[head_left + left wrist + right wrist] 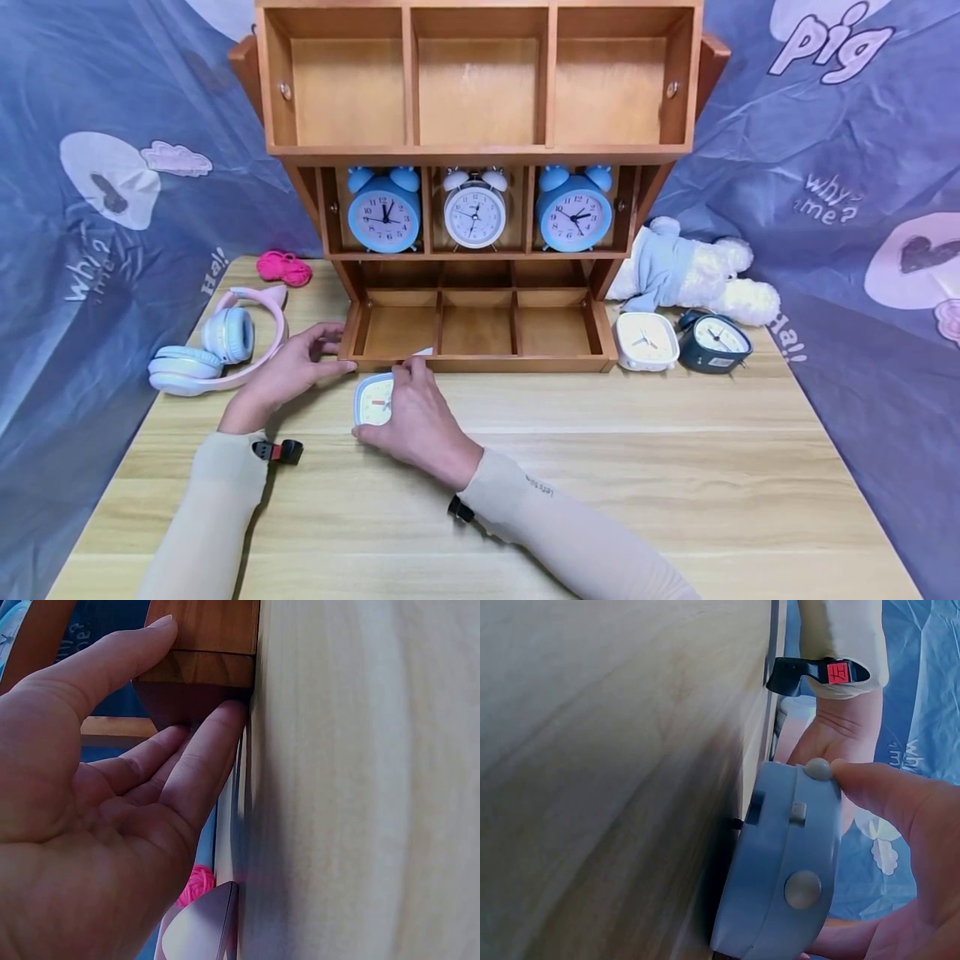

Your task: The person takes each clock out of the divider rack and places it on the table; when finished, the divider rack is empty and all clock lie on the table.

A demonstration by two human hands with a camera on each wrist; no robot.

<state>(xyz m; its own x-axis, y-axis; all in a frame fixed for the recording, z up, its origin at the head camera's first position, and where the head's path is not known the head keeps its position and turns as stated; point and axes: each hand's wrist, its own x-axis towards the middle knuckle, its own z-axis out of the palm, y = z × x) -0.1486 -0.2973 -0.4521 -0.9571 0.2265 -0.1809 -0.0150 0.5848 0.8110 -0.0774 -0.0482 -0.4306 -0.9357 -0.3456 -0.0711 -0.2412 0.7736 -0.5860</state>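
My right hand (427, 421) grips a small light-blue alarm clock (369, 404) with a pale face, close over the table in front of the wooden shelf (480, 365). In the right wrist view the clock's blue casing (780, 877) shows rounded knobs, with the thumb against one of them. Part of its face is hidden behind the fingers. My left hand (288, 371) holds the shelf's lower left front corner. Seen from the left wrist, the thumb lies on one side of the wooden corner (206, 667) and the fingers on the other.
Blue alarm clocks (384, 218) (576, 218) flank a white one (475, 215) in the middle row. Right of the shelf are a white clock (647, 342), a dark green clock (714, 340) and a plush toy (693, 267). At left lie headphones (225, 337) and pink yarn (283, 268).
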